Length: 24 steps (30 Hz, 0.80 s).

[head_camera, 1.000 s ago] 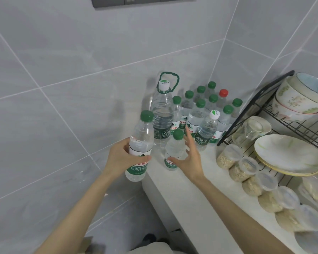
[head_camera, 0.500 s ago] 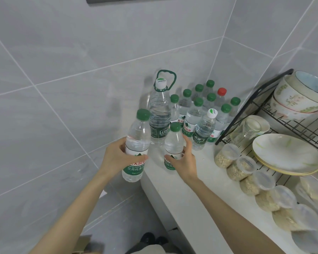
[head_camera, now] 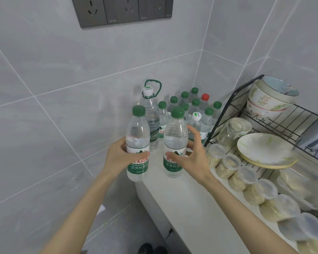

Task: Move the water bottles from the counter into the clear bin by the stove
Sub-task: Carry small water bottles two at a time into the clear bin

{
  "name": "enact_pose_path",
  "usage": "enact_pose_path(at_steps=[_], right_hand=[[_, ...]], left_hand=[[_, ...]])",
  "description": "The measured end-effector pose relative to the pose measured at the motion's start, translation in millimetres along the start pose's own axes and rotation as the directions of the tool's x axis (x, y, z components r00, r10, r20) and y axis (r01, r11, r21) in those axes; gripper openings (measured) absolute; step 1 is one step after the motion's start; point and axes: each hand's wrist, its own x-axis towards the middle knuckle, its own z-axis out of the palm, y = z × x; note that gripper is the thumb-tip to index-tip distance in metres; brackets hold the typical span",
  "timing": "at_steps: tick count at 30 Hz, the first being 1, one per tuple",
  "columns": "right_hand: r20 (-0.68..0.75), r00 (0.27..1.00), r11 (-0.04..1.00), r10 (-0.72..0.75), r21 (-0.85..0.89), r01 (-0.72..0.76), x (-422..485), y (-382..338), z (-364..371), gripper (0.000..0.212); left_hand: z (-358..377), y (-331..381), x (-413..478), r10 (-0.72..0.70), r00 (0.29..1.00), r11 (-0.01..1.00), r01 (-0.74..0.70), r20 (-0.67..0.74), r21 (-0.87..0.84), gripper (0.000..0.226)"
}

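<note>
A green-capped water bottle (head_camera: 137,143) stands upright in the left hand (head_camera: 117,157), fingers clamped round its label, just past the counter (head_camera: 182,198) edge. At its 3 o'clock the right hand (head_camera: 193,160) wraps a second bottle (head_camera: 174,142). Other bottles (head_camera: 195,104) cluster at 1 o'clock.

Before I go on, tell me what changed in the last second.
The right grip, open beside the front bottle a second ago, has closed round it and drawn it away from the cluster, toward the person. The left grip keeps holding the left bottle beside the counter. The cluster stayed put.
</note>
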Motion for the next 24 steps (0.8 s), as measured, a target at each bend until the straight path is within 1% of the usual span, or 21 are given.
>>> enact_pose_path(at_steps=[5,12,18,24], right_hand=[[-0.041,0.999,1.0,-0.012,0.024,0.013,-22,-13,-14,0.087],[-0.223,0.975,1.0,0.01,0.01,-0.008,-74,-31,-20,0.087],[-0.438,0.896,0.998,0.07,0.034,-0.061,-145,-50,-16,0.085],[-0.63,0.766,0.988,0.132,0.017,-0.156,-229,-69,-19,0.085]], left_hand=[[11,12,-14,0.051,0.998,0.999,-0.051,0.047,-0.015,0.045],[11,21,-33,0.14,0.968,0.99,-0.14,0.209,-0.012,0.046],[12,22,-63,0.199,0.893,0.977,-0.213,0.403,-0.01,0.045],[32,23,-108,0.225,0.775,0.968,-0.246,0.59,-0.046,0.045]])
